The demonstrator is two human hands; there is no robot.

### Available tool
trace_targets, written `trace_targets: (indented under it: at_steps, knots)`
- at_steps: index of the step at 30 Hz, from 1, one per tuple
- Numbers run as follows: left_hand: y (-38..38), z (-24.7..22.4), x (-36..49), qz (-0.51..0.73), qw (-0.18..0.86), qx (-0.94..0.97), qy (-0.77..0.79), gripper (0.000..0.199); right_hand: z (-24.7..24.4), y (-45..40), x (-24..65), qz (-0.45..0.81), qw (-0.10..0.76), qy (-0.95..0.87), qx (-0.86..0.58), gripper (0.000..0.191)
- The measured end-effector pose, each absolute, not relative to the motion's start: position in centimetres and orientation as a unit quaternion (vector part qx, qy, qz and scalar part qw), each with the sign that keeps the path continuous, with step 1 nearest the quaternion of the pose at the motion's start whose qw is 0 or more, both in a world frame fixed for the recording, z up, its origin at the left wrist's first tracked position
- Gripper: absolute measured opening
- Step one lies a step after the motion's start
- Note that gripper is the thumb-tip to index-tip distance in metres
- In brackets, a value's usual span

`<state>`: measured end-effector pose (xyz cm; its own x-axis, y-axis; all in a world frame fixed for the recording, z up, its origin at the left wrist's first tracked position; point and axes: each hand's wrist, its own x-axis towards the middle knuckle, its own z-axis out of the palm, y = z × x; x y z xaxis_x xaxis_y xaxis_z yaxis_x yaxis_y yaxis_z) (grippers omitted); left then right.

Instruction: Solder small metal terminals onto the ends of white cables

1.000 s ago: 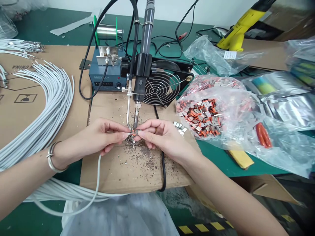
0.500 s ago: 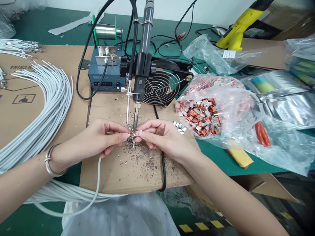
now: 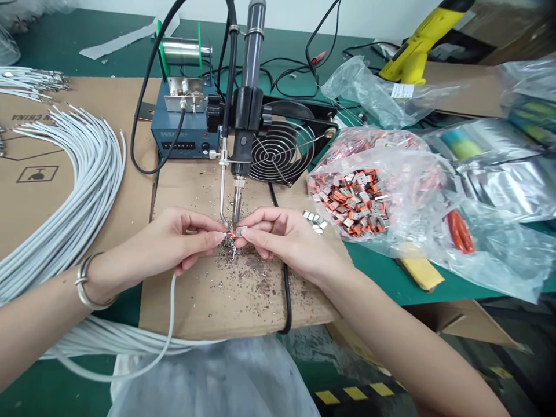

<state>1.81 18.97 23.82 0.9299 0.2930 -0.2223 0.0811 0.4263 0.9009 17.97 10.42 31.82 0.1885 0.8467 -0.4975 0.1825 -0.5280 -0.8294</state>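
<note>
My left hand (image 3: 191,238) pinches the end of a white cable (image 3: 172,307), whose length hangs down below my palm. Between finger and thumb of my right hand (image 3: 278,234) is a small USB connector (image 3: 241,231), metal with an orange part. Cable end and connector meet right under the tip of a soldering iron (image 3: 237,200) fixed upright in a stand. A thin metal solder feed tube (image 3: 222,200) comes down beside the tip. Fingers partly cover the joint, so whether the tip touches it I cannot tell.
A blue solder feeder (image 3: 185,136) with a solder spool (image 3: 181,51) stands behind, next to a fan (image 3: 282,150). White cables (image 3: 98,168) lie left. At right are a bag of orange connectors (image 3: 358,202), loose connectors (image 3: 315,222) and a yellow sponge (image 3: 420,273).
The whole view has shifted slightly, so everything sits a little further left and up. Both hands keep their grip under the iron tip, with hardly any movement.
</note>
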Motion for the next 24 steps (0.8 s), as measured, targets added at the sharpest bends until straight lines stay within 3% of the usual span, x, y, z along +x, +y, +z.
trace_targets:
  at_steps: [24]
  knots:
    - [19.03,24.14,2.00,0.053,0.789,0.579,0.198,0.028,31.97,10.77,17.58,0.498,0.303,-0.370,-0.723,0.012]
